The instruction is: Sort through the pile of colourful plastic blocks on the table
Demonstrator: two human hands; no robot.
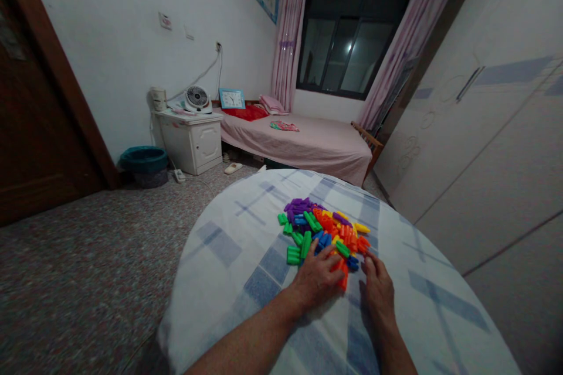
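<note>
A heap of bullet-shaped plastic toy pieces in purple, green, blue, orange and yellow [325,224] lies on the round table [224,299]. My left hand [317,274] rests over the heap's near edge with its fingers apart. Its fingers touch or hover over orange pieces [343,279] and blue pieces [323,240], and hide part of them. Beside it to the left are green pieces [293,255]. On the right, my right hand [379,286] has its fingers stretched toward an orange piece [363,244] and a dark blue piece [352,263]. No held piece shows in either hand.
A blue-and-white checked cloth covers the table. Beyond it stand a bed [321,140], a white bedside cabinet [189,140] with a fan [197,98], and a green bin [144,165]. A tall wardrobe [479,146] is at the right, a wooden door [39,117] at the left.
</note>
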